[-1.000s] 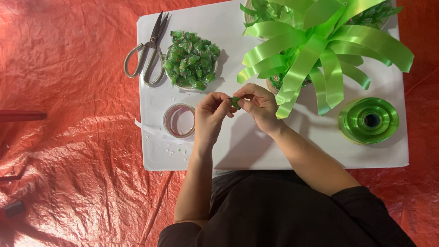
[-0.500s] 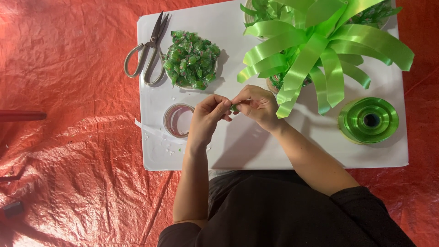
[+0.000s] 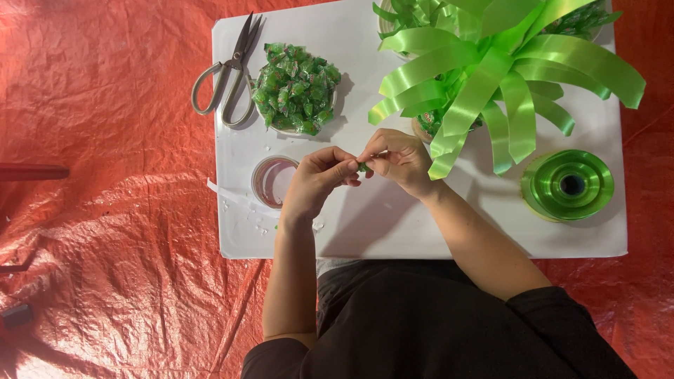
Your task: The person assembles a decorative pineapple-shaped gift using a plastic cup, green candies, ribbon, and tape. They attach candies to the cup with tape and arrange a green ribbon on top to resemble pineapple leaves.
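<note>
Closest to the camera, at six o'clock, sits the person's dark-clothed lap, with both bare forearms reaching up over the near edge of the white board (image 3: 393,231). At the centre, the left hand (image 3: 316,184) and right hand (image 3: 401,163) meet fingertip to fingertip, both pinched on a small green wrapped candy (image 3: 363,167) held just above the board. Most of it is hidden by the fingers, so its exact shape cannot be told. It looks very light, and its glossy wrapper is probably slick and crinkly; a firm pinch at the twisted ends, rather than the smooth middle, seems the safest hold, since it could easily slip out and drop.

Just beside the left hand, at nine o'clock, lies a roll of clear tape (image 3: 274,181), with small white scraps near it. Farther out at eleven o'clock stands a bowl of green candies (image 3: 295,90), and grey scissors (image 3: 228,77) lie beside it. At three o'clock rests a spool of green ribbon (image 3: 567,185). Farthest, at one o'clock, a big green ribbon bow (image 3: 491,67) spreads its stiff loops. Red plastic sheeting (image 3: 105,210) surrounds everything.
</note>
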